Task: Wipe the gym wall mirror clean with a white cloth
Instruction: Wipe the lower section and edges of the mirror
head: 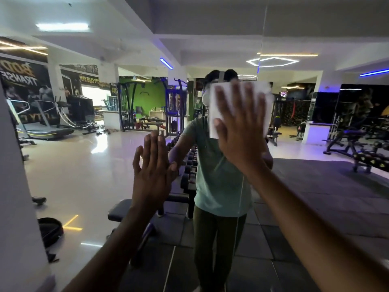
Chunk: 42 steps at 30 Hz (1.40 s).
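- Mirror glass filled nearly the whole view, and both hands lay flat against it.
- Right hand had its fingers straight and spread, pressing a white cloth to the glass; the cloth showed above and to the left of that hand, folded into a rough rectangle.
- Left hand was lower and to the left of the right one, fingers straight and close together, holding nothing, palm toward the glass.
- Much of the cloth was hidden behind the right hand, and its right edge was blurred.
- In the reflection, the cloth and right hand covered the person's head; the teal shirt and dark trousers showed below.
- A vertical seam in the glass ran up from behind the right hand.
- A pale wall edge bounded the glass far left of the left hand, with open glass between them.
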### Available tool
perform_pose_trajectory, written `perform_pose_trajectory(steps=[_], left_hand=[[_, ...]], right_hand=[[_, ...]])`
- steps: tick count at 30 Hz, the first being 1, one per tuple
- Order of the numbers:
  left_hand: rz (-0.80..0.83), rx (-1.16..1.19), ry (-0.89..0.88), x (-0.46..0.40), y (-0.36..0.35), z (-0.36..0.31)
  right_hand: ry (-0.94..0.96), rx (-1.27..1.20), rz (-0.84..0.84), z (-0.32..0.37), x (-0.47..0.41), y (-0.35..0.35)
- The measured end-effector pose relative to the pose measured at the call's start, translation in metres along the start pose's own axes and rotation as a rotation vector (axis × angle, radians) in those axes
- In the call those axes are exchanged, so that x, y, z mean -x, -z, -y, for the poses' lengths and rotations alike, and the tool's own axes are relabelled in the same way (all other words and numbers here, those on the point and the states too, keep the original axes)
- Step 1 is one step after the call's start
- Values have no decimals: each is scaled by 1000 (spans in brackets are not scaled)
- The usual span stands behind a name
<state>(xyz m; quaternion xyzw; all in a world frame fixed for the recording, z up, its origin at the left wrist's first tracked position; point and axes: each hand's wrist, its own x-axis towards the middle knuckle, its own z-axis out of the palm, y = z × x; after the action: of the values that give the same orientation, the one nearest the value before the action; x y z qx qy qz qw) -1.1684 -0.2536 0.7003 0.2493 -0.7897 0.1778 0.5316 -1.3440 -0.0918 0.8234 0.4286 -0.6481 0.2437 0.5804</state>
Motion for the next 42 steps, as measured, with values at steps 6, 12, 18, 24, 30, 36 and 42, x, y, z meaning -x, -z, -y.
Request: perform_pose_trajectory(steps=[6, 12, 18, 24, 30, 36, 42], left_hand=[[-16, 23, 3, -1, -2, 1], [-25, 39, -3, 0, -3, 6], [18, 40, 40, 47, -24, -3], [12, 41, -19, 75, -39, 16], [29, 129, -14, 90, -32, 20], [4, 161, -46, 118, -46, 30], [-66, 130, 37, 119, -68, 13]], right_hand=[[-68, -58, 107, 73, 27, -15], [311, -11, 161, 42, 26, -13], [-124, 95, 84, 47, 48, -14], [278, 16, 168, 137, 34, -40], [451, 130, 186, 65, 39, -26], [346, 135, 139, 124, 46, -42], [682, 154, 163, 119, 61, -50]])
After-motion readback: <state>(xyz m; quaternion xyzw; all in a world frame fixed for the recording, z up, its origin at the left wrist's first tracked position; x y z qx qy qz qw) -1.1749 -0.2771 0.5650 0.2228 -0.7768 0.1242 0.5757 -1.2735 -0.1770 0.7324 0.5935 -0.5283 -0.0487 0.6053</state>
